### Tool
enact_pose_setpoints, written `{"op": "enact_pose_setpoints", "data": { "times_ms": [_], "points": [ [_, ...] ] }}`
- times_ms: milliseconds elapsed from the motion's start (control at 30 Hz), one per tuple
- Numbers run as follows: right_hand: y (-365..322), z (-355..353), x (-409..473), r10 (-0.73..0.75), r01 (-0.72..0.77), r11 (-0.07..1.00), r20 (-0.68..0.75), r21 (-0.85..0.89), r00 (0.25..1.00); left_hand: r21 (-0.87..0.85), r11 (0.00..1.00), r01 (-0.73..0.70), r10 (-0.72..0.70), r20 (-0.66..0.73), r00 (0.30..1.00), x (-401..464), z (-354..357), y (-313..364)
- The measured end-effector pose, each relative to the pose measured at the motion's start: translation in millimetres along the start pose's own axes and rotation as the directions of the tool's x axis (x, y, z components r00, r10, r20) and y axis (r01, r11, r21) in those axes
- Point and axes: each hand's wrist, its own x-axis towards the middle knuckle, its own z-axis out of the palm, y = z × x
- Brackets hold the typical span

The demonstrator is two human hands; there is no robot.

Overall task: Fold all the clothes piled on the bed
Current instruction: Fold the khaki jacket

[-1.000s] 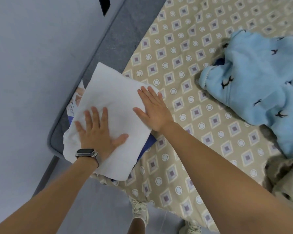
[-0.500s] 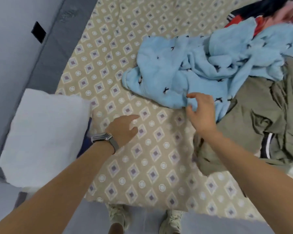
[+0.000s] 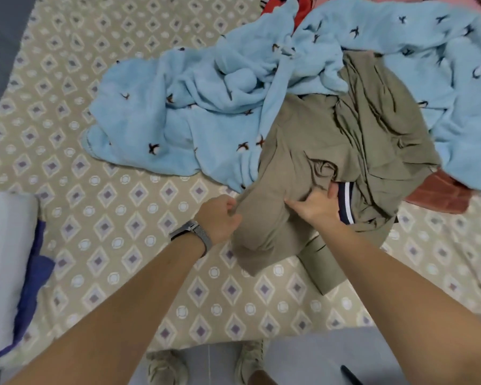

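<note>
A crumpled olive-khaki garment lies at the near edge of the clothes pile on the bed. My left hand grips its left edge with curled fingers. My right hand pinches the fabric at its middle, next to a navy and white striped cuff. Behind it spreads a light blue fleece with small dark bird prints. A rust-red garment shows under the pile at the right. Red and pink clothes peek out at the top.
The bed sheet is beige with diamond and circle prints. A folded white garment sits on a folded blue one at the left edge. My shoes stand on the grey floor below the bed's edge.
Both hands left the folded white stack and moved right to the pile. My right hand shifted from the blue fleece to the khaki garment, and my left hand now grips it too.
</note>
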Motion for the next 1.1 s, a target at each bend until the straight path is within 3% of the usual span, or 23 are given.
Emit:
{"op": "enact_pose_setpoints", "data": {
  "times_ms": [233, 333, 367, 433, 467, 500, 567, 633, 700, 800, 867, 933, 1033, 1100],
  "points": [
    [22, -4, 7, 0.032, -0.033, 0.999, 0.072, 0.010, 0.997, -0.043, 0.997, 0.069, -0.067, 0.045, 0.997, -10, 30, 3],
    [15, -14, 0, -0.058, 0.055, 0.963, 0.003, 0.263, 0.998, -0.103, 0.988, 0.119, -0.114, 0.045, 0.992, -18, 33, 8],
    [8, -16, -9, -0.076, 0.062, 0.887, 0.012, 0.458, 0.997, -0.154, 0.978, 0.142, -0.137, 0.042, 0.990, -20, 34, 9],
    [-5, -24, -29, -0.119, -0.005, 0.582, 0.092, 0.813, 0.989, -0.310, 0.929, 0.203, -0.191, 0.068, 0.979, -27, 34, 17],
    [-10, -27, -38, -0.172, -0.037, 0.437, 0.124, 0.899, 0.977, -0.424, 0.870, 0.252, -0.221, 0.121, 0.968, -32, 33, 23],
    [-14, -31, -48, -0.228, -0.052, 0.359, 0.141, 0.932, 0.963, -0.548, 0.777, 0.309, -0.237, 0.201, 0.951, -38, 30, 31],
    [-28, -41, -73, -0.323, -0.031, 0.303, 0.133, 0.953, 0.937, -0.736, 0.535, 0.414, -0.215, 0.355, 0.910, -51, 21, 44],
    [-43, -57, -106, -0.408, -0.004, 0.265, 0.115, 0.964, 0.906, -0.817, 0.350, 0.458, -0.154, 0.432, 0.889, -61, 11, 51],
    [-56, -74, -140, -0.483, 0.032, 0.283, 0.114, 0.958, 0.868, -0.844, 0.291, 0.451, -0.091, 0.445, 0.891, -73, -5, 59],
    [-71, -104, -188, -0.605, 0.160, 0.441, 0.161, 0.883, 0.780, -0.868, 0.303, 0.394, -0.017, 0.409, 0.913, -96, -38, 86],
    [-79, -125, -218, -0.688, 0.323, 0.553, 0.202, 0.768, 0.697, -0.861, 0.369, 0.350, 0.023, 0.385, 0.923, -113, -59, 109],
    [-82, -149, -242, -0.740, 0.445, 0.588, 0.226, 0.676, 0.634, -0.822, 0.502, 0.268, 0.037, 0.330, 0.943, -130, -77, 134],
    [-74, -195, -261, -0.715, 0.484, 0.587, 0.134, 0.649, 0.686, -0.789, 0.604, 0.116, 0.093, 0.214, 0.972, -145, -106, 173],
    [-65, -227, -265, -0.635, 0.458, 0.565, 0.006, 0.686, 0.773, -0.814, 0.579, 0.053, 0.142, 0.165, 0.976, -157, -129, 208]
  ]
}}
